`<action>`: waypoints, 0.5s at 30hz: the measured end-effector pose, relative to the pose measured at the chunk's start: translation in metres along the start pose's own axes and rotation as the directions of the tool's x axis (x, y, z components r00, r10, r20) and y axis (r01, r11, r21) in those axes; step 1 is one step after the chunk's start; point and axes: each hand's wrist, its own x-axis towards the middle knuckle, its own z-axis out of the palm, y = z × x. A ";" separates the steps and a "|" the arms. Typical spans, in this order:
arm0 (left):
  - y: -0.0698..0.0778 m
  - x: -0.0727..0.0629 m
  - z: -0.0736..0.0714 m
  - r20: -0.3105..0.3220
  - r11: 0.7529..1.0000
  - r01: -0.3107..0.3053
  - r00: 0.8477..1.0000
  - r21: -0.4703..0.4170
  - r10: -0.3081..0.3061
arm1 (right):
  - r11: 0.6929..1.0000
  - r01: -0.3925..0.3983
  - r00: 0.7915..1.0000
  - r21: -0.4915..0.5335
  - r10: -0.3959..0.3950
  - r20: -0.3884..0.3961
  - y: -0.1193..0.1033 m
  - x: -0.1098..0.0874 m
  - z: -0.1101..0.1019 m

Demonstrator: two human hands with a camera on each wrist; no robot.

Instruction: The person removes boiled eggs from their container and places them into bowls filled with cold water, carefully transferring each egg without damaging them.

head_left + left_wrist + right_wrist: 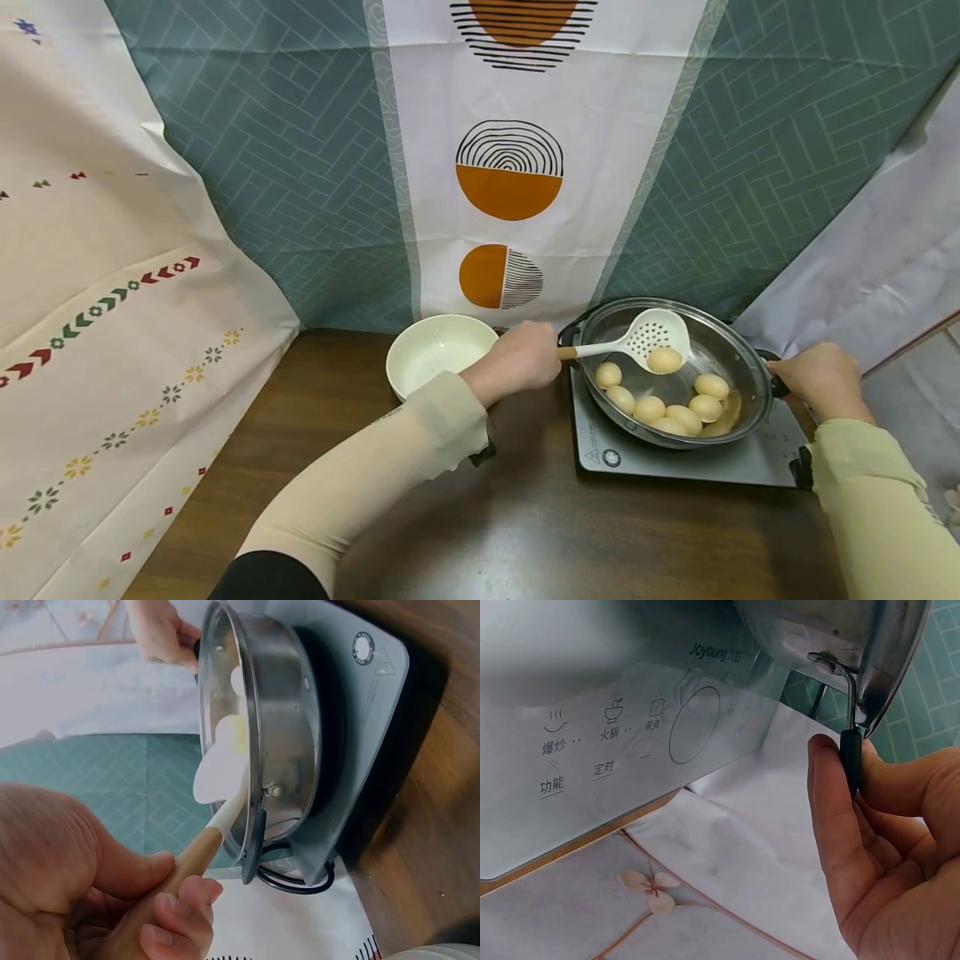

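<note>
My left hand [525, 358] grips the wooden handle of a white slotted spoon [651, 333]. One pale egg [664, 360] sits in its perforated bowl, over the inside of a wide steel pot [752, 379]. Several more eggs [684, 417] lie in the pot, gathered along its near side in a little liquid. The right hand [825, 379] holds the pot's right side handle; in the right wrist view the thumb and fingers [826, 787] pinch its black grip [851, 761]. The left wrist view shows the left thumb and fingers wrapped round the wooden handle [196, 853].
Under the pot is a grey induction cooker [750, 468] on a brown wooden table [540, 533]. A cream bowl [431, 354] stands left of the pot, partly behind the left forearm. Patterned cloth [300, 167] hangs behind and at both sides. A black cable [300, 887] lies beside the cooker.
</note>
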 end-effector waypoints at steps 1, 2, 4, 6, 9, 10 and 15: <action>-0.001 0.000 0.000 -0.007 1.000 0.002 1.000 -0.002 -0.002 | 1.000 -0.001 1.000 0.002 0.001 0.002 0.000 0.000 0.000; -0.001 -0.001 0.000 -0.014 1.000 0.005 1.000 -0.003 -0.005 | 1.000 -0.003 1.000 0.004 0.003 0.005 0.000 0.000 -0.001; -0.003 -0.001 0.000 -0.026 1.000 0.004 1.000 0.001 -0.004 | 1.000 -0.005 1.000 0.007 0.005 0.011 0.000 0.000 -0.001; -0.004 -0.001 0.001 -0.034 1.000 0.005 0.999 0.003 -0.005 | 1.000 -0.009 1.000 0.014 0.009 0.014 0.001 0.000 -0.001; -0.006 -0.001 0.001 -0.042 1.000 0.000 0.999 0.005 0.000 | 1.000 -0.003 1.000 0.013 0.003 0.010 0.001 -0.001 -0.001; -0.007 -0.001 0.001 -0.042 1.000 0.002 0.999 -0.003 -0.002 | 1.000 -0.001 1.000 0.012 0.001 0.009 0.001 -0.001 0.000; -0.011 -0.001 0.000 -0.023 0.999 0.016 1.000 -0.048 -0.017 | 1.000 0.013 1.000 0.017 -0.013 0.003 0.001 -0.002 0.000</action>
